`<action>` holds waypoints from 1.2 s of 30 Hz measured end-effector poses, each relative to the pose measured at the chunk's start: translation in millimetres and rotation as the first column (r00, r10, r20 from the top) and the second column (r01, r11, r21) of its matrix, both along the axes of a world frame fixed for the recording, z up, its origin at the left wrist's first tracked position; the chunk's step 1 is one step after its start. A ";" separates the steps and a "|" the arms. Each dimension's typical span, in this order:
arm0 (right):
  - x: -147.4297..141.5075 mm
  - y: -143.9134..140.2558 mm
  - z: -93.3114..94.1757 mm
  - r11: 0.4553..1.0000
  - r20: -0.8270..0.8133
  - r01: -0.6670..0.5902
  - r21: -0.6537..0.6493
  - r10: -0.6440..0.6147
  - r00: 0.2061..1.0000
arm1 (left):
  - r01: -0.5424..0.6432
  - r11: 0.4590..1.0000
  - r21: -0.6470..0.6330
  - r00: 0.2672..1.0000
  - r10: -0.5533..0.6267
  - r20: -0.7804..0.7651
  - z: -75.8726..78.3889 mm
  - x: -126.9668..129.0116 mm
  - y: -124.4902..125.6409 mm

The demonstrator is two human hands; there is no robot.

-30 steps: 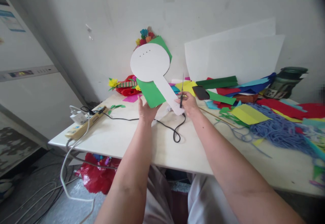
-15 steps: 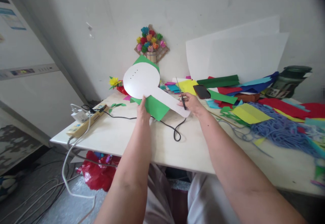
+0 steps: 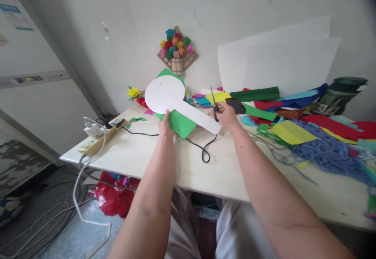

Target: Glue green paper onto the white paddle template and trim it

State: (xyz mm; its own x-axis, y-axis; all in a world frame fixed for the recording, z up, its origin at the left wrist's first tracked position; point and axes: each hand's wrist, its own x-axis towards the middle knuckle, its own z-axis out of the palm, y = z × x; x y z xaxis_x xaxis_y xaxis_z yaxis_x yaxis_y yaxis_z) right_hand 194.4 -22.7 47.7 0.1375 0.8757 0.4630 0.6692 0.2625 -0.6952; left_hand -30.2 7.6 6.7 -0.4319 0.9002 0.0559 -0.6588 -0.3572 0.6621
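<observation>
My left hand grips a white paddle-shaped cutout, its thumb pressed on the lower edge of the round part. Small holes dot the round part and the end of the long handle. Behind the cutout, a green sheet sticks out above and below. My right hand is closed around a pair of scissors with dark handles, the blades pointing up and away. These scissors are just beyond the cutout's handle end. Some fingers of both hands are hidden.
A cream power strip with plugs lies at the table's left. A black cable crosses the table. To the right are a dark phone, coloured paper, tangled blue cord and a dark bottle. A paper-flower decoration is against the wall.
My right hand with the scissors has moved slightly up and right, off the cutout's handle end. My left hand still holds the cutout in nearly the same place.
</observation>
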 end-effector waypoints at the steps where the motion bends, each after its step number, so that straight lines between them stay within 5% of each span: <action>1: -0.2 -1.7 2.0 1.000 -0.002 0.001 0.003 -0.001 1.000 | 0.002 1.000 0.000 1.000 -0.002 0.013 0.4 0.3 -0.3; 6: -4.4 -7.7 8.3 0.976 -0.218 -0.218 -0.015 0.209 0.953 | -0.030 1.000 0.007 0.998 0.030 0.064 0.1 0.4 0.5; 9: -4.5 -7.0 7.4 0.863 -0.374 -0.501 -0.067 0.444 0.814 | -0.021 1.000 0.016 0.997 0.020 0.080 -2.2 0.2 3.2; 12: 1.2 -7.1 4.9 0.738 -0.376 -0.642 -0.209 0.545 0.749 | -0.013 1.000 0.022 0.995 0.011 0.097 -3.7 0.9 5.1; 19: 26.0 -25.8 2.3 0.607 -0.327 -0.699 -0.378 0.619 0.714 | -0.022 0.999 -0.030 0.995 0.025 0.100 -3.2 2.9 5.5; 27: 32.1 -32.7 10.8 0.474 -0.186 -0.627 -0.619 0.687 0.703 | -0.054 0.994 -0.098 0.992 0.065 0.112 -1.6 1.5 6.3; 36: 32.6 -41.0 21.2 0.490 -0.158 -0.580 -0.651 0.659 0.735 | -0.079 0.989 -0.123 0.989 0.093 0.118 1.2 0.2 4.9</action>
